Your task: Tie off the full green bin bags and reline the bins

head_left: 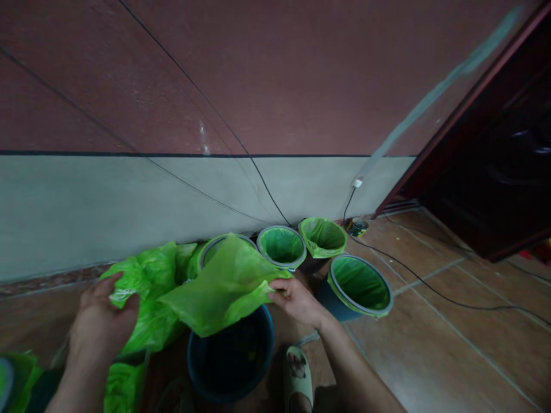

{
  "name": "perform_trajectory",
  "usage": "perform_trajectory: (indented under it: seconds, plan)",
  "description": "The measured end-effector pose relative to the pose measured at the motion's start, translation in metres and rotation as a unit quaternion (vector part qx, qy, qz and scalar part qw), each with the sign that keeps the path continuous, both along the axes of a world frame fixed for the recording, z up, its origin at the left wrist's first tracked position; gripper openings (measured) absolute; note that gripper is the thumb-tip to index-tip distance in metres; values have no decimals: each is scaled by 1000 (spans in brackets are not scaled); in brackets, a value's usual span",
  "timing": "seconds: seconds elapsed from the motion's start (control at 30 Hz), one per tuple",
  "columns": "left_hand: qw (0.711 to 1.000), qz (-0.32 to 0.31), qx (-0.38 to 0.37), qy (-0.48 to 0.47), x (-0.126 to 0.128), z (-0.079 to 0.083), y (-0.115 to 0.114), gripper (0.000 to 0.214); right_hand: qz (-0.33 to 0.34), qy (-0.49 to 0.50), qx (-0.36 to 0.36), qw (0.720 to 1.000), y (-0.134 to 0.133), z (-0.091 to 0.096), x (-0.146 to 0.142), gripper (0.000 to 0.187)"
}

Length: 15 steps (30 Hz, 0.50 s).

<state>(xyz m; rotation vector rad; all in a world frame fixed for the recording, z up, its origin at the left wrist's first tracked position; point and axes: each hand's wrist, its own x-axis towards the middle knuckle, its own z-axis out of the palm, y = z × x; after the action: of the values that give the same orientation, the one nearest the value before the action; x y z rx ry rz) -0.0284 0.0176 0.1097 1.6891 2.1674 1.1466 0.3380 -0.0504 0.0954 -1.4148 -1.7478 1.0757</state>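
A thin green plastic bag (219, 287) spreads out in the air, pinched at its right edge by my right hand (295, 298). Below it stands a dark blue bin (270, 350) with no bag over its rim; part of its mouth is hidden by the bag. My left hand (101, 321) is off to the left with fingers apart, holding nothing. Close behind that hand lies a heap of crumpled green bags (157, 287).
Bins lined with green bags stand along the wall: a grey-rimmed bin (282, 246), a bag-covered bin (322, 236) and a blue bin (360, 285). A black cable (424, 281) crosses the tiled floor. A can (357, 227) sits by the wall, near a dark door (486, 166).
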Motion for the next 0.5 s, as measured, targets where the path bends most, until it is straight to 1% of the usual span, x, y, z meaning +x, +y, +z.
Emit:
perform_trajectory:
  seconds: [0.03, 0.07, 0.1, 0.13, 0.17, 0.2, 0.23, 0.3, 0.4, 0.5]
  plan:
    - [998, -60, -7, -26, 22, 3, -8, 56, -9, 2, 21, 1000, 0, 3, -7, 17]
    - [986, -158, -1, -53, 47, 5, -17, 57, -15, 7, 37, 999, 0, 6, -15, 17]
    - [966, -251, -2, -67, 72, 6, -26, 56, -18, 13, 50, 998, 1, 9, -21, 18]
    - [946, -317, -4, -69, 95, 6, -35, 53, -19, 19, 64, 998, 2, 11, -27, 19]
    - [928, -368, -2, -65, 114, 6, -42, 52, -17, 21, 77, 997, 2, 12, -32, 19]
    - [918, -391, 0, -63, 129, 4, -48, 50, -12, 22, 90, 996, 3, 14, -36, 18]
    - [914, -401, -3, -62, 140, 2, -52, 49, -5, 22, 100, 995, 3, 14, -39, 17]
    - [915, -398, -3, -70, 149, -4, -52, 43, 9, 24, 117, 993, 2, 15, -43, 18]
    - [919, -383, 12, -97, 145, -12, -45, 26, 12, 30, 132, 991, 2, 15, -47, 20]
    - [916, -378, 24, -135, 141, -14, -38, 18, 7, 34, 138, 990, 2, 13, -50, 20]
